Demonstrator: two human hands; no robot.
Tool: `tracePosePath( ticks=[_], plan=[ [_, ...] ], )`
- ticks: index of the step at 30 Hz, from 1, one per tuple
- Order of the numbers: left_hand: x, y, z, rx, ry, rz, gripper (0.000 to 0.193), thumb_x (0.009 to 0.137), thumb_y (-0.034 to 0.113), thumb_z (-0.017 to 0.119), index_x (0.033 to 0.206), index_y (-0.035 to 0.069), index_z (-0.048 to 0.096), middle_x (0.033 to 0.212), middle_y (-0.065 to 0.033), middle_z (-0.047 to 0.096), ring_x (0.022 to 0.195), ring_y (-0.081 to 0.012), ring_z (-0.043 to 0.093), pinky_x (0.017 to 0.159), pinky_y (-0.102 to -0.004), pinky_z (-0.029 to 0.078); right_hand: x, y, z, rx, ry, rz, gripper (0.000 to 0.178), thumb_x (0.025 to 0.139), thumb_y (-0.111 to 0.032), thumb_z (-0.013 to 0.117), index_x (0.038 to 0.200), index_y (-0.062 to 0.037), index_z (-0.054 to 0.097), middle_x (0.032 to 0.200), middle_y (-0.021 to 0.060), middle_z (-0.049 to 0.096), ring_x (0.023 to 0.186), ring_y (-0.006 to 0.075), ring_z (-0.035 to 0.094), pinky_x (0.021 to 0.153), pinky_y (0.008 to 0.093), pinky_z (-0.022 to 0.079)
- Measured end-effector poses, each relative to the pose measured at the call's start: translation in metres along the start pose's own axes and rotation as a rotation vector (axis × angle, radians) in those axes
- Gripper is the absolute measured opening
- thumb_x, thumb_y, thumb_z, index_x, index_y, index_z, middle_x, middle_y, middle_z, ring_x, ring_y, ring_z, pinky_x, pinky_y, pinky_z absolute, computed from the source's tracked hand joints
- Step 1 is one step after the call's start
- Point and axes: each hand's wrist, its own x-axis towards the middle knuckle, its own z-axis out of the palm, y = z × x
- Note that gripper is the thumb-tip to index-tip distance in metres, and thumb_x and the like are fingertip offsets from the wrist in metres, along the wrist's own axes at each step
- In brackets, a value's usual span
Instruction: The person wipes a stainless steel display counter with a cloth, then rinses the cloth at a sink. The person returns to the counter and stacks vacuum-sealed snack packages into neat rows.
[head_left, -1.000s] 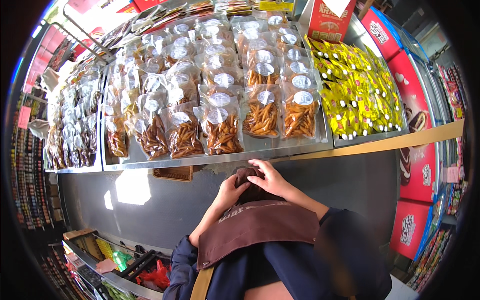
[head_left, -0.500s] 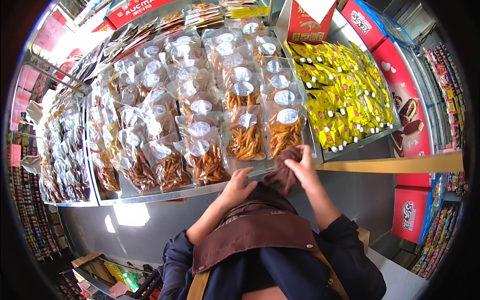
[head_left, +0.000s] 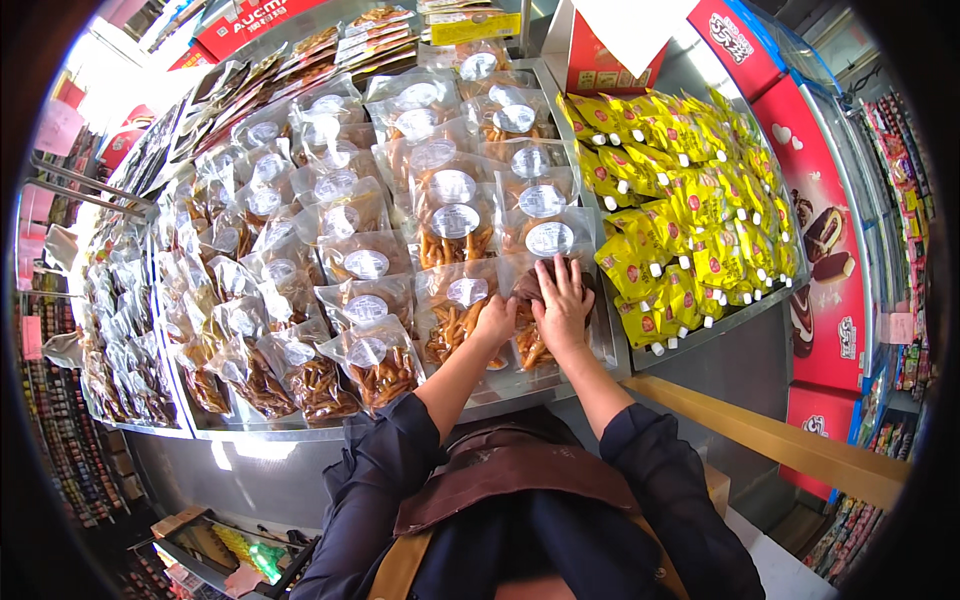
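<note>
A dark brown cloth [head_left: 530,286] lies over the front clear bag of orange-brown chicken feet [head_left: 533,350] in the right-hand column. My right hand [head_left: 562,312] rests flat on the cloth, fingers stretched out and slightly apart. Beside it, my left hand [head_left: 494,322] is closed at the left edge of that bag, its fingertips close to the cloth; what they pinch is hidden. Under my left wrist lies the neighbouring bag of chicken feet [head_left: 450,330]. Each of these bags carries a white oval label.
More clear food bags [head_left: 366,362] fill the metal display tray [head_left: 480,398] to the left. Yellow pouches with white caps [head_left: 690,225] crowd a tray at right. A tan bar [head_left: 770,430] juts out at lower right, before a red freezer [head_left: 825,240].
Both hands have moved forward over the tray. My right hand has carried the bunched cloth onto the front bag and flattened over it; my left hand has moved in beside it and closed.
</note>
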Motion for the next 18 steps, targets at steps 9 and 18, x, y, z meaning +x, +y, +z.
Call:
tracePosePath(
  ticks=[9,18],
  plan=[
    [-0.005,-0.007,0.008,-0.132,0.147,-0.123,0.026,0.087,0.024,0.058,0.091,-0.001,0.065,0.082,-0.0194,0.066,0.079,-0.0300,0.065,0.069,-0.0402,0.049,-0.098,0.014,-0.012,0.137,-0.560,-0.375,0.047,0.076,-0.009,0.060,0.122,-0.0113,0.055,0.139,0.0048,0.043,0.133,0.0233,0.034,0.101,0.0560,0.032],
    [-0.007,-0.013,0.009,-0.170,0.101,-0.057,0.026,0.088,0.023,0.056,0.084,-0.001,0.061,0.076,-0.0219,0.062,0.071,-0.0367,0.061,0.065,-0.0432,0.047,-0.024,0.058,-0.055,0.591,0.146,0.135,0.040,0.074,0.011,0.048,0.108,-0.0031,0.063,0.113,0.0179,0.061,0.109,0.0325,0.057,0.094,0.0369,0.045]
  ],
)
